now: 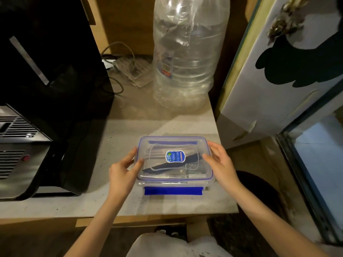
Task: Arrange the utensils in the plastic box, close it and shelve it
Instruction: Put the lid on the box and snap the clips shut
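Note:
A clear plastic box (174,179) with blue-trimmed lid and a blue label rests on a grey shelf surface (118,138). The lid lies on top; the blue front clasp (173,190) sticks out flat toward me. Through the lid I see a dark-handled utensil (159,166) lying diagonally and some metal parts at the right. My left hand (123,173) touches the box's left side, thumb on the lid corner. My right hand (220,162) holds the right side, fingers on the lid edge.
A large clear water bottle (187,52) stands behind the box. A black appliance (46,89) with vents fills the left. A power strip and cables (133,69) lie at the back. A white panel (278,71) leans at the right, beside a glass tank (319,164).

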